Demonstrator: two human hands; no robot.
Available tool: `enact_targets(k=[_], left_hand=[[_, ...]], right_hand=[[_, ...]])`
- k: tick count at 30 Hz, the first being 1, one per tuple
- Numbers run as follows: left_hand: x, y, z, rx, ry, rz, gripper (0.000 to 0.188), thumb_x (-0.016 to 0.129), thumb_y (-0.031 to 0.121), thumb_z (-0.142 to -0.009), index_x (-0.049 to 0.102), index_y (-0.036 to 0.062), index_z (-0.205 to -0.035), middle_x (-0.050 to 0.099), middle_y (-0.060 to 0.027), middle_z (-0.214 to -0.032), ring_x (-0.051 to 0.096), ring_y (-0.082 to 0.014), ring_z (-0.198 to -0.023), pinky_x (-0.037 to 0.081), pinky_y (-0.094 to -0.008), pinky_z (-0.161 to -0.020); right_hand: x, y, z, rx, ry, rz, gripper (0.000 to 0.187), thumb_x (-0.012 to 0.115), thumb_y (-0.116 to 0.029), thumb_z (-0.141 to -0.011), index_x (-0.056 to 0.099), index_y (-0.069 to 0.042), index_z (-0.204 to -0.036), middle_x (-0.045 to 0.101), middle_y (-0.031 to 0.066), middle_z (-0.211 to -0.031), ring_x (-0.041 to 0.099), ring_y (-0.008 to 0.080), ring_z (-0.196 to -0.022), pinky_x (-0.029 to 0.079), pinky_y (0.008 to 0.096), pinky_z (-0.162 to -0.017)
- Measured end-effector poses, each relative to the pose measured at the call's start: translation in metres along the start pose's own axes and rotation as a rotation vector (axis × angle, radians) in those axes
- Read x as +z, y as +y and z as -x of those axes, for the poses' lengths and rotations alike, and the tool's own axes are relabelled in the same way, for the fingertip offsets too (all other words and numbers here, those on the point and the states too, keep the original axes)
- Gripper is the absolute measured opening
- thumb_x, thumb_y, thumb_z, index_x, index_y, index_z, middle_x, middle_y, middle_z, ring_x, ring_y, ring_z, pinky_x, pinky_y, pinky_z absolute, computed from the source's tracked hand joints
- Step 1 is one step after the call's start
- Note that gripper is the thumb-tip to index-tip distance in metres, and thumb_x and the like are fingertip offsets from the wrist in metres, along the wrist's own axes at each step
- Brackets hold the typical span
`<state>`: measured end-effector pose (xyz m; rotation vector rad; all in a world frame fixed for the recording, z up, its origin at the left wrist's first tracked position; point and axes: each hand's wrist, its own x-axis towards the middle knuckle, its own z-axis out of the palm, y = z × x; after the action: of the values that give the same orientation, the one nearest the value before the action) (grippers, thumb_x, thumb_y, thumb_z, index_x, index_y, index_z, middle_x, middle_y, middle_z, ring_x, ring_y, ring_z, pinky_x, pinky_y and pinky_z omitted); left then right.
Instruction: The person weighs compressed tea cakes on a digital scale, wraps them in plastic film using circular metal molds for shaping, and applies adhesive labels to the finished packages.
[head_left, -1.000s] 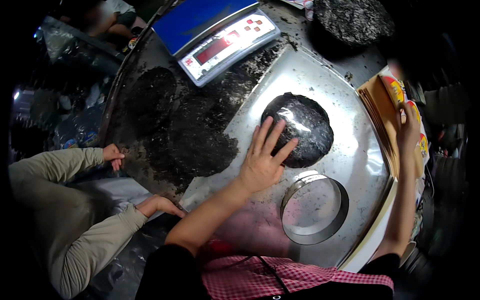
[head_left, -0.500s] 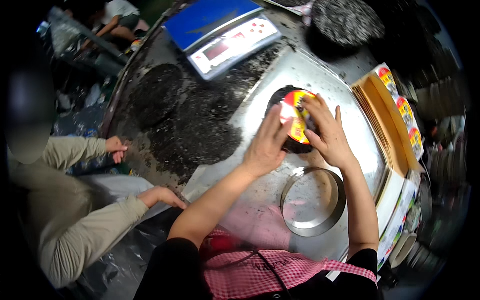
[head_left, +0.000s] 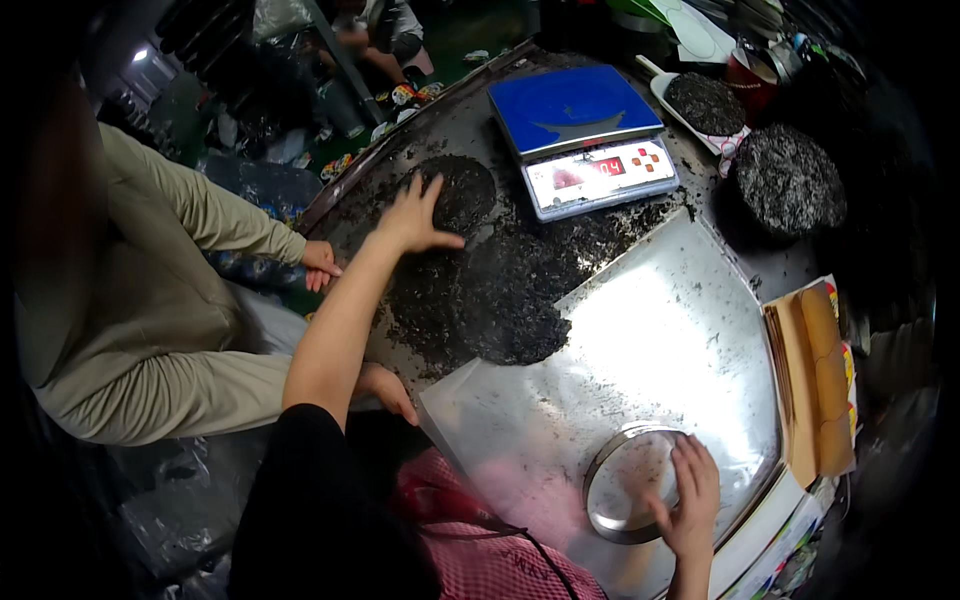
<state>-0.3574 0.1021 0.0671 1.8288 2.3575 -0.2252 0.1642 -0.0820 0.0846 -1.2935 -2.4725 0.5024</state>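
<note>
Left hand (head_left: 410, 222) lying splayed at a dark round mass (head_left: 465, 185), right hand (head_left: 690, 490) sitting at a metal ring (head_left: 625, 525).
A co-worker's hand (head_left: 321, 262) is resting beside the surface's (head_left: 785, 268) left edge. The left hand, nearer the round mass, is holding its fingers apart; the mass is lying ahead and rightward, showing no long axis, contact unclear. Loose dark flakes (head_left: 515, 300) are covering the middle. The ring is lying on a pale sheet (head_left: 680, 290), just left of the right hand, whose grip I cannot tell.
</note>
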Motion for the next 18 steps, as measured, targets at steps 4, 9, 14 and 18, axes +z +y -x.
enact_targets(k=[4,9,14,18], left_hand=[[0.032,-0.017,0.01,0.176,0.094,0.144,0.074,0.062,0.043,-0.087,0.03,0.015,-0.147,0.047,-0.0302,-0.133,0.052,-0.0421,-0.119,0.044,-0.0471,-0.1],[-0.015,-0.006,0.008,0.001,1.137,0.434,0.041,0.046,0.018,-0.096,0.039,0.0021,-0.133,0.063,-0.029,-0.098,0.063,-0.0409,-0.09,0.049,-0.0462,-0.075],[-0.049,0.038,-0.098,-0.312,1.141,1.012,0.039,0.04,0.011,-0.095,0.035,-0.0065,-0.129,0.05,-0.0334,-0.125,0.054,-0.0445,-0.112,0.042,-0.0448,-0.097],[-0.057,0.115,-0.098,-0.49,0.651,1.483,0.056,0.058,0.017,-0.088,0.032,-0.0025,-0.134,0.044,-0.0276,-0.136,0.048,-0.0373,-0.121,0.038,-0.0435,-0.102]], right_hand=[[0.008,-0.039,0.028,0.035,-0.256,0.045,0.089,0.076,-0.057,-0.064,0.05,-0.005,-0.132,0.05,0.0172,-0.137,0.042,0.043,-0.129,0.027,0.0605,-0.107],[0.046,-0.043,0.069,-0.093,-0.313,0.328,0.046,0.069,-0.023,-0.076,0.059,-0.011,-0.12,0.055,0.0114,-0.132,0.046,0.0341,-0.128,0.027,0.0589,-0.108],[0.055,-0.046,0.077,0.076,-0.095,0.123,0.021,0.064,-0.009,-0.074,0.066,-0.013,-0.095,0.066,0.0035,-0.098,0.061,0.0228,-0.099,0.031,0.0555,-0.105],[0.045,-0.041,0.075,0.149,-0.025,0.184,0.014,0.066,-0.008,-0.073,0.066,-0.012,-0.087,0.065,0.0036,-0.086,0.061,0.0234,-0.086,0.032,0.0559,-0.104]])
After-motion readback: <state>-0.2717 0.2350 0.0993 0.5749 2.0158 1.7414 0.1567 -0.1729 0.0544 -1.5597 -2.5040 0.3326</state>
